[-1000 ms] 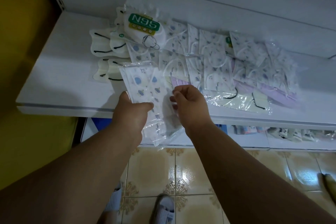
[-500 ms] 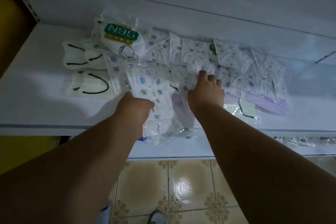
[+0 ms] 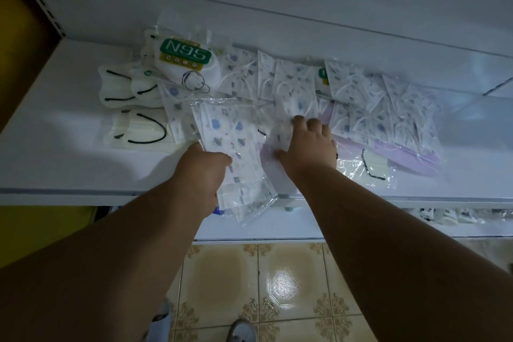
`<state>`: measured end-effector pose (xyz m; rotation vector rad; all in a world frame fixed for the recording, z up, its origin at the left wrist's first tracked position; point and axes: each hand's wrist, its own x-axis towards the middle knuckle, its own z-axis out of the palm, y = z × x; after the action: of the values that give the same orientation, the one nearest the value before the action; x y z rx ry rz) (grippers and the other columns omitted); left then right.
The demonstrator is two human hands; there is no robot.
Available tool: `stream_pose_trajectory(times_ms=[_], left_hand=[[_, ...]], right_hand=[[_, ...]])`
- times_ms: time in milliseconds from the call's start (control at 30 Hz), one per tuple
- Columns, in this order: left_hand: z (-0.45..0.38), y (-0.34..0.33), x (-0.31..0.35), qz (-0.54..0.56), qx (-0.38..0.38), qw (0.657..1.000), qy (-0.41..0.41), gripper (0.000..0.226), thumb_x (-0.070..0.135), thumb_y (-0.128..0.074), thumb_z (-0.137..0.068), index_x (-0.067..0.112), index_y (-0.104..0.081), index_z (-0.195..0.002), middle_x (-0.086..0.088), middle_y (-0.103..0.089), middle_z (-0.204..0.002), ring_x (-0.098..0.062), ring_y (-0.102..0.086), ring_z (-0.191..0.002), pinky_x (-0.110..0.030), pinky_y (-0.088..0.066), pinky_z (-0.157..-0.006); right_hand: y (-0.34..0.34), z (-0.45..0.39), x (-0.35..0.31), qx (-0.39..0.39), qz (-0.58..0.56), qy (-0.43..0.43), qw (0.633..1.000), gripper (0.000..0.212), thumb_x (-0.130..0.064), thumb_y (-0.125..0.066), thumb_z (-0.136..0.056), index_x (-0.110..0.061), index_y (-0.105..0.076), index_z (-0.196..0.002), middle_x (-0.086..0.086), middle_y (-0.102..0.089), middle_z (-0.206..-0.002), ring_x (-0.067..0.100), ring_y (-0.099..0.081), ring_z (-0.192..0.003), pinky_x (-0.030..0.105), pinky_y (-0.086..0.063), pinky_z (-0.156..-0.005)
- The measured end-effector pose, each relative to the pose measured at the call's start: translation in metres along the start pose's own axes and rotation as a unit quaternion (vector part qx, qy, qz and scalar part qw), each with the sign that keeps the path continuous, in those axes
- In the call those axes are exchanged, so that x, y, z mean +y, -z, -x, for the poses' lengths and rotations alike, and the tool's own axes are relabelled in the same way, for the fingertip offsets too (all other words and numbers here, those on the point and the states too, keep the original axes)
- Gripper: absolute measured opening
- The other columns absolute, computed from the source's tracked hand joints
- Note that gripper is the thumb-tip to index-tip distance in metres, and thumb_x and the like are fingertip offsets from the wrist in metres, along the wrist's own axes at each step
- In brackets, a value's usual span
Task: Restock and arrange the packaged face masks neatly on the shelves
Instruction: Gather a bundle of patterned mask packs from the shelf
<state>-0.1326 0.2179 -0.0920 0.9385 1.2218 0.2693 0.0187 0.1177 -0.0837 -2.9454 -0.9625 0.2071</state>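
at frame centre the left hand (image 3: 198, 168) grips a stack of clear-wrapped white face masks with blue prints (image 3: 236, 158), thumb on top, fingers hidden beneath; the stack overhangs the white shelf (image 3: 55, 153) edge. just right, the right hand (image 3: 308, 147) presses spread fingers (image 3: 298, 121) onto printed mask packets (image 3: 295, 97) lying mid-shelf.

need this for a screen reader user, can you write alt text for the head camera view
Seen from above, a person's left hand grips a stack of printed mask packets at the front of a white shelf, while the right hand rests spread on packets lying there. More packets line the back, with an N95 pack at left.
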Motion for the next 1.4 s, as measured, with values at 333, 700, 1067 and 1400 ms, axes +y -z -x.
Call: stream_pose_trajectory(times_ms=[333,700,1067,1400], left_hand=[[0.004,0.013,0.012,0.035,0.002,0.999,0.025,0.007,0.031,-0.062,-0.095,0.027,-0.066,-0.098,-0.011,-0.072,-0.110,-0.038,-0.068,-0.105,-0.060,-0.052,-0.095],[0.018,0.041,0.014,-0.026,-0.116,0.993,-0.006,0.022,0.012,-0.070,-0.089,0.024,-0.072,-0.107,-0.006,-0.077,-0.102,-0.034,-0.073,-0.096,-0.062,-0.056,-0.087],[0.105,0.068,-0.009,-0.028,-0.136,0.989,-0.042,0.020,0.026,-0.065,-0.093,0.026,-0.069,-0.113,-0.005,-0.075,-0.109,-0.028,-0.071,-0.100,-0.050,-0.054,-0.094],[0.331,0.034,-0.037,0.010,-0.110,0.985,-0.133,0.013,0.023,-0.064,-0.095,0.028,-0.076,-0.096,-0.004,-0.077,-0.102,-0.030,-0.072,-0.102,-0.053,-0.054,-0.095]], right_hand=[[0.024,0.049,-0.035,0.013,-0.380,-0.028,0.924,0.037,-0.010,-0.059,-0.091,-0.022,-0.051,-0.126,-0.009,-0.064,-0.095,0.012,-0.064,-0.082,0.018,-0.051,-0.069],[0.017,0.096,-0.064,-0.073,-0.469,-0.151,0.867,0.051,-0.039,-0.075,-0.085,-0.024,-0.052,-0.127,-0.003,-0.062,-0.117,0.017,-0.064,-0.102,0.039,-0.056,-0.087],[0.038,0.181,-0.034,-0.129,-0.733,-0.218,0.632,0.013,-0.020,-0.066,-0.095,-0.007,-0.069,-0.095,0.008,-0.073,-0.092,0.026,-0.070,-0.080,0.032,-0.056,-0.061],[0.157,0.331,0.053,-0.077,-0.756,-0.157,0.631,0.009,-0.008,-0.072,-0.090,-0.011,-0.073,-0.098,0.002,-0.077,-0.086,0.023,-0.074,-0.077,0.034,-0.058,-0.057]])
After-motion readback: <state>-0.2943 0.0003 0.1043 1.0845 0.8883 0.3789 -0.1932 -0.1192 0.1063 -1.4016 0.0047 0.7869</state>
